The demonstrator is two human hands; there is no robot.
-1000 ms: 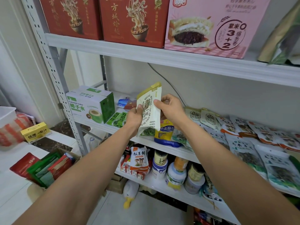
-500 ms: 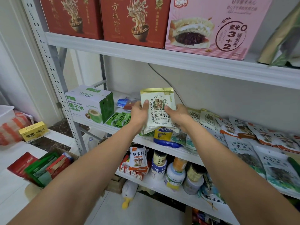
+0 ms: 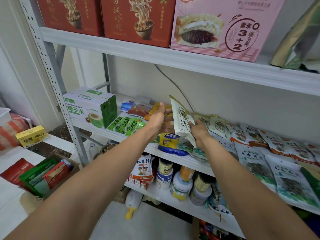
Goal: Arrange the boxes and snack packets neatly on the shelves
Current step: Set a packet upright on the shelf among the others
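The step in hand looks like fitting one packet into the row on the middle shelf. The right hand grips the lower edge of a white packet with a gold top, fingers curled round it. It holds the packet tilted and nearly edge-on above the shelf, over a blue and yellow bag. The left hand is spread open, thumb up, just beside the packet and holding nothing. The next move probably calls for laying it flat with the matching packets to the right. A loose heap of red and orange packets and the bag crowd that spot. Green packets and a coconut water box sit further left.
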